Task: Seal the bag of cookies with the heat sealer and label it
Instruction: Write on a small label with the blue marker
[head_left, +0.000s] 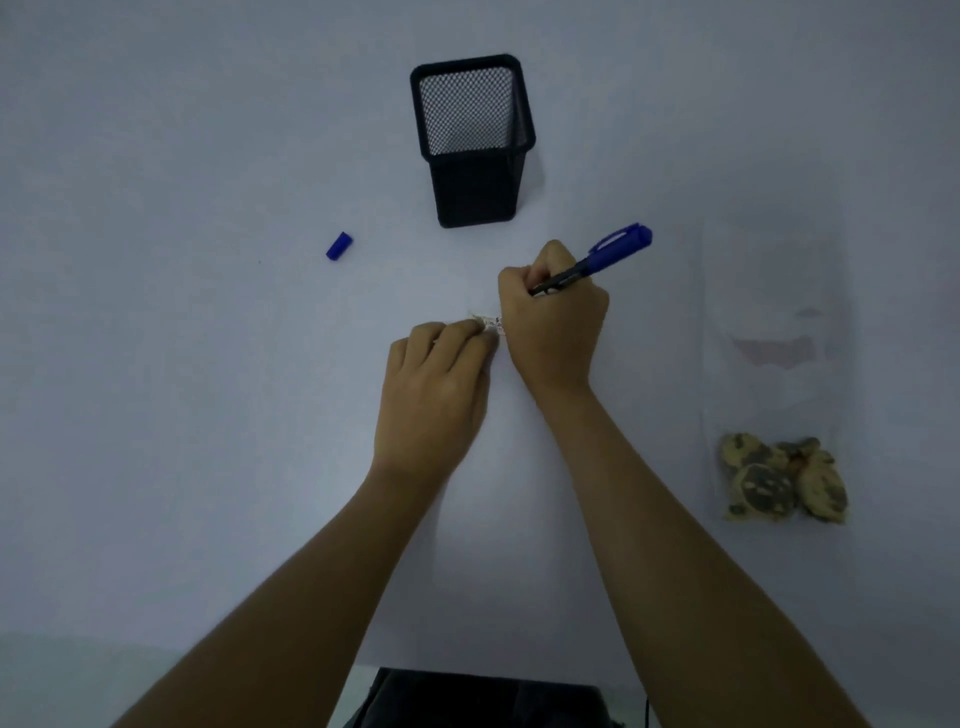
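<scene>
Right hand (553, 317) was curled shut around a blue marker (592, 262), writing grip, tip down at a small label (488, 323) in the middle of the desk (208, 415). Tip itself was hidden behind the hand, so contact with the label couldn't be confirmed.

Left hand (436, 384) rested palm-down just left of it, fingers (470, 328) pressed together and pinning the label's left end, probably to stop it sliding under the pen stroke. Only a sliver of the label showed between the two hands; it seemed to run left-right.

Marker's long axis ran from near-left at the tip to far-right at the back end, tilted up off the desk. Loose blue cap (339, 246) lay well to the far left, out of the way. Mesh pen holder (475, 140) stood upright at the far side, empty as far as visible.

Bag (774, 364) lay flat at the right, well apart from both hands, long axis near-far, cookies (784, 480) bunched at its near end. Couldn't tell whether the far end was sealed. No sealer was in view. Judged step: labelling.
</scene>
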